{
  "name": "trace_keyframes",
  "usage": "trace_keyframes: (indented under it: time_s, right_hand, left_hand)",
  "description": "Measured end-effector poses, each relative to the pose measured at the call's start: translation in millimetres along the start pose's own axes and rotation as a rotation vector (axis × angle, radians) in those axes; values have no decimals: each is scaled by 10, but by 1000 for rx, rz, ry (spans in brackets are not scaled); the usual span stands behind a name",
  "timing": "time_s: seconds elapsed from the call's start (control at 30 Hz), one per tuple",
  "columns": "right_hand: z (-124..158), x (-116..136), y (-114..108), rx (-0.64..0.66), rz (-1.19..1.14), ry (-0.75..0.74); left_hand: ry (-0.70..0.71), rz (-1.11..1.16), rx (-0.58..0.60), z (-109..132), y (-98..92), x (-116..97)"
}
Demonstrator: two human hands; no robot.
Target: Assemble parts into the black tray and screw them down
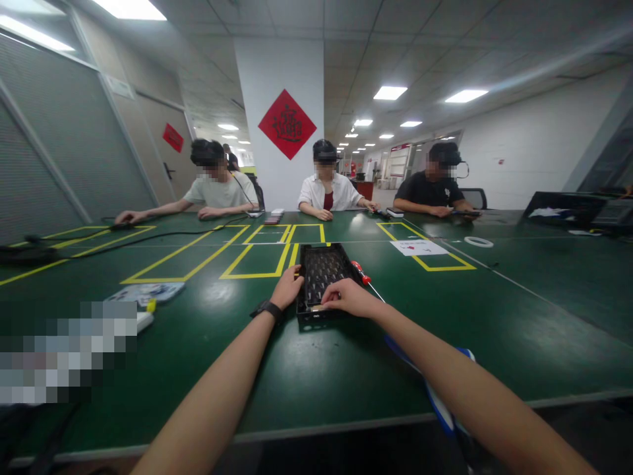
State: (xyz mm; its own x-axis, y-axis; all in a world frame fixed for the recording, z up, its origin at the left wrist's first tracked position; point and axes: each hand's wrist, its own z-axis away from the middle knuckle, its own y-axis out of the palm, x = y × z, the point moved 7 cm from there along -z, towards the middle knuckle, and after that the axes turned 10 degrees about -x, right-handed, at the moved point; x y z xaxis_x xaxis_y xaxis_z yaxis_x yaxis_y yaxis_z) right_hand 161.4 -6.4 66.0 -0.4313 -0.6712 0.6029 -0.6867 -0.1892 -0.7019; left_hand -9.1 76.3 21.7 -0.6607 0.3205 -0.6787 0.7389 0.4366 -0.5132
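Observation:
A black rectangular tray (324,270) lies on the green table in front of me, with many small pale upright pieces inside it. My left hand (288,288), a dark band on its wrist, grips the tray's left side wall. Over the near end of the tray, my right hand (349,297) has its fingers pinched together; what lies between them is too small to make out. Beside those fingertips, a small tan piece (315,307) sits along the tray's near edge. A red-handled screwdriver (361,273) rests at the tray's right side, its shaft pointing towards my right forearm.
Yellow tape rectangles mark the green table (222,343). A printed white sheet (419,247) and a tape ring (479,242) lie to the right. A blue-and-white object (442,399) is partly under my right forearm. Cables run at left. Several people sit across the table.

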Motion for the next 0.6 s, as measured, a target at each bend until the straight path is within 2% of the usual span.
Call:
trace_keyframes:
  time_s: [0.3, 0.5, 0.6]
  right_hand:
    - [3, 7, -11, -15, -4, -41]
    - [-2, -96, -26, -36, -125, 24]
    - [-6, -98, -29, -32, -131, 21]
  left_hand:
    - [-33, 41, 6, 23, -19, -21]
    - [-22, 44, 105, 61, 25, -21]
    - [-14, 3, 104, 62, 38, 5]
